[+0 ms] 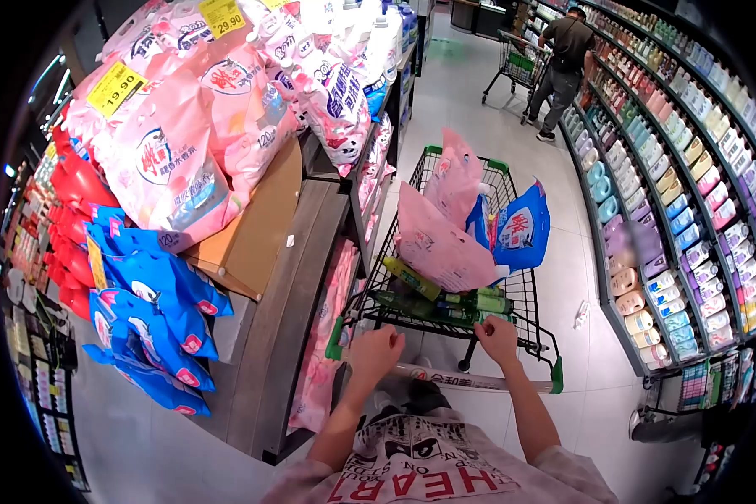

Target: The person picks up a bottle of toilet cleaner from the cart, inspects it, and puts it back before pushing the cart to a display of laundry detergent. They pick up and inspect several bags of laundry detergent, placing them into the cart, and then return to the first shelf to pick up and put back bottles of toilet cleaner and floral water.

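A shopping cart (512, 178) of black wire with green corners stands in front of me, its white handle bar (445, 377) nearest my body. My left hand (376, 351) is loosely curled over the left part of the handle area, with no object showing in its fingers. Curled near the basket's near edge is my right hand (497, 338), its forearm crossing over the bar; nothing shows in it either. Inside the cart lie pink bags (445, 239), a blue bag (522, 228) and green bottles (470, 304) at the near end.
On my left, a display shelf (298, 227) holds pink bags (172, 160) and blue bags (147, 311). Shelves of bottles (672, 185) line the right side. Up the aisle, a person (567, 67) stands by another cart (521, 63). A crumpled white scrap (581, 314) lies on the floor.
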A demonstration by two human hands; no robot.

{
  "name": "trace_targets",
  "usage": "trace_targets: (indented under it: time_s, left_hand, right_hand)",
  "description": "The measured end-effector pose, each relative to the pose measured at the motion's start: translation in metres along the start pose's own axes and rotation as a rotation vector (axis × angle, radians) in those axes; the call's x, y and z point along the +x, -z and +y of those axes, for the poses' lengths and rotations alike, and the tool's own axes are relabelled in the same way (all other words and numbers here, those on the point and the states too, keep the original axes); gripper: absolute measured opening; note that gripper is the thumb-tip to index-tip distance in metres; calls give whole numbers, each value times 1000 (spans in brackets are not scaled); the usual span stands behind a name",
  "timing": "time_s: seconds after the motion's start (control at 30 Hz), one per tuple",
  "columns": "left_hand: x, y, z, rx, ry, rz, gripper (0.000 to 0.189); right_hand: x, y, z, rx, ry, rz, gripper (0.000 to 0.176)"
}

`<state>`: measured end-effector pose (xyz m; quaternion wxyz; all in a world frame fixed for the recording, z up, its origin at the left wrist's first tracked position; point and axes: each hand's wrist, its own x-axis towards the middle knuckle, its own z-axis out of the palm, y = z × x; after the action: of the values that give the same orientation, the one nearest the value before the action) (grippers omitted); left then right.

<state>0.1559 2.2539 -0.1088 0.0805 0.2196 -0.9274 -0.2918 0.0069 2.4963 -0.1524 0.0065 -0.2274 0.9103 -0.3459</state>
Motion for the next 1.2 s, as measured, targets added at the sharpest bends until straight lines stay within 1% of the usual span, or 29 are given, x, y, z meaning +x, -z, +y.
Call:
trace_targets:
  time_s: [0.07, 0.13, 0.17, 0.23, 0.3, 0.33, 0.43, 0.47, 0.53, 0.57, 0.63, 0.67, 0.7, 0.73, 0.77, 0.8, 0.83, 0.9, 0.93, 0.97, 1.03, 1.07, 1.1, 1.17, 1.2]
  left_hand:
    - [0, -1, -5, -46, 0, 14, 26]
    - [13, 0, -16, -459, 1, 32, 34]
    - [19, 5, -18, -459, -9, 19, 34]
    - [29, 29, -4, -936, 363, 18, 42]
    - [48, 41, 27, -966, 354, -21, 43]
    - [59, 43, 41, -1001, 355, -38, 44]
    - [103, 35, 86, -975, 360, -109, 45]
    - [120, 27, 92, -962, 354, -116, 45]
    - [156, 2, 98, -588, 266, -221, 53]
    - [167, -9, 106, -577, 265, -219, 53]
    - [182, -27, 127, -118, 323, -1, 65]
    - [182, -20, 143, -112, 339, -5, 64]
    - [186, -30, 131, -94, 339, -4, 64]
    - [189, -45, 103, -132, 333, 23, 58]
    - [189, -40, 106, -166, 329, 47, 53]
    - [181, -25, 118, -296, 339, -15, 38]
    - [180, -26, 109, -270, 351, -23, 38]
    - [178, -24, 97, -427, 256, 76, 27]
    - [179, -22, 99, -551, 332, 78, 23]
    - [184, -18, 102, -533, 328, 87, 23]
    - [202, -18, 105, -734, 281, 141, 31]
    - [216, -35, 93, -805, 195, 235, 30]
    - [225, -35, 92, -804, 177, 234, 30]
    - [240, -31, 92, -879, 205, 177, 31]
    - [236, -17, 115, -853, 206, 156, 29]
  right_hand:
    - [1, -3, -1, -33, 8, -6, 28]
    - [3, -4, -2, -68, 3, 11, 28]
    - [4, -5, -2, -72, 5, 13, 26]
    - [2, -5, -1, -75, -17, 27, 24]
    - [4, -2, -5, -131, -64, -70, 24]
    - [5, -1, -8, -124, -75, -76, 25]
    - [4, -1, -5, -100, -83, -80, 25]
    - [5, 3, -9, -89, -88, -99, 23]
    - [6, 3, -7, -74, -79, -114, 22]
    - [5, 3, -5, -67, -62, -136, 21]
    - [5, 2, -3, -39, -51, -127, 19]
    - [6, 2, -1, -43, -46, -140, 17]
    - [8, 4, 0, -48, -41, -154, 16]
    - [9, 7, 0, -13, -40, -175, 16]
    - [13, 6, 3, 9, -47, -176, 16]
    - [14, 4, 6, 9, -35, -175, 16]
    - [12, 2, 8, 9, -24, -179, 16]
    - [16, 7, 10, 0, -9, -177, 16]
    - [22, 9, 11, 16, 13, -190, 17]
    - [23, 10, 10, 15, 28, -207, 18]
    - [25, 4, 14, 48, 33, -230, 19]
    - [30, 2, 16, 58, 31, -251, 20]
    - [33, 4, 18, 60, 32, -234, 20]
    - [35, 6, 20, 73, 36, -305, 21]
    - [37, 6, 23, 70, 33, -290, 21]
